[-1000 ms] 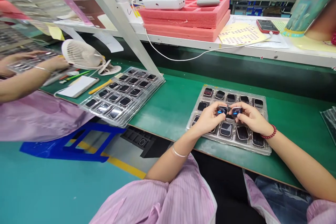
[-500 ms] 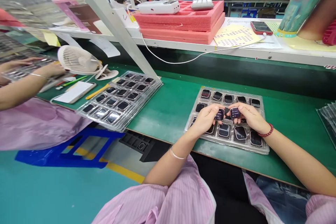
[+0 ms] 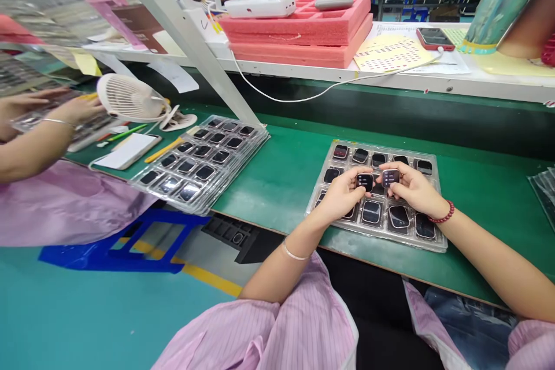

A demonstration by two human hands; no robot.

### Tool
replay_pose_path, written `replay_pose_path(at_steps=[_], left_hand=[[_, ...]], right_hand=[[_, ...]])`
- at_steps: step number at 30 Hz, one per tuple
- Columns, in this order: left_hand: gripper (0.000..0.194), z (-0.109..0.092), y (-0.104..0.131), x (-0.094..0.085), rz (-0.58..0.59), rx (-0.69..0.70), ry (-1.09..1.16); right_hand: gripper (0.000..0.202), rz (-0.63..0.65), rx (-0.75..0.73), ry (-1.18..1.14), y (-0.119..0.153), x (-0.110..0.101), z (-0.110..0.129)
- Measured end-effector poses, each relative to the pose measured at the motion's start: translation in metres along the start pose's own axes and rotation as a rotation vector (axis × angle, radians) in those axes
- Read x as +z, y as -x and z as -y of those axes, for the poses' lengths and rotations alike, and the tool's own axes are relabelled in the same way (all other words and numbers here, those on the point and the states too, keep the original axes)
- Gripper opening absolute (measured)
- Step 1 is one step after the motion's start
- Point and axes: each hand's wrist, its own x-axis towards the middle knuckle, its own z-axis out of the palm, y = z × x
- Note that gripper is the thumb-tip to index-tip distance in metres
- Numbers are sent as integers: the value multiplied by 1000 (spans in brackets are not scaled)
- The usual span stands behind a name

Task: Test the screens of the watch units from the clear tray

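Observation:
My left hand [image 3: 346, 193] is closed on a smartwatch body [image 3: 364, 181] whose square screen is lit with small lines of text. Its thumb lies at the lower edge of the screen. A second lit watch body [image 3: 389, 178] is gripped by my right hand [image 3: 414, 188], the thumb across its lower part. Both watches are side by side, screens up, a small gap between them. Beneath the hands lies a clear plastic tray [image 3: 441, 241] with dark-screened watch bodies in its pockets, such as one watch body [image 3: 372, 212] near the front. The hands hide the middle pockets.
To the left, a stack of clear trays [image 3: 203, 199] holds more watch bodies. A small white fan [image 3: 130, 98] and a white phone [image 3: 128, 152] lie beyond, near a co-worker's hands [image 3: 78, 110]. A shelf [image 3: 312, 72] crosses behind, carrying pink foam [image 3: 290, 40]. More clear trays [image 3: 544, 193] are at right.
Both thumbs have moved down to the lower part of the watch screens, and more of each screen shows. The view has shifted slightly. The co-worker's hands at left have moved a little.

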Motion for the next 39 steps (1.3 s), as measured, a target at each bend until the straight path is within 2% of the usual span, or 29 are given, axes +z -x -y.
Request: replay_pose_path(at_steps=[5, 9, 12, 25, 32, 39], left_hand=[[48, -2, 2, 0, -15, 30, -43], [32, -5, 2, 0, 8, -29, -11], [27, -6, 1, 1, 22, -17, 11], [25, -9, 3, 4, 14, -47, 29], [28, 0, 0, 3, 24, -20, 6], [25, -6, 5, 2, 17, -30, 56]], right_hand=[[43, 32, -12, 13, 1, 1, 2], [29, 41, 23, -14, 1, -2, -1], [25, 42, 42, -31, 1, -3, -3], [29, 37, 61, 28, 5, -1, 1], [37, 30, 98, 101, 5, -11, -9], [31, 24, 79, 63, 5, 0, -2]])
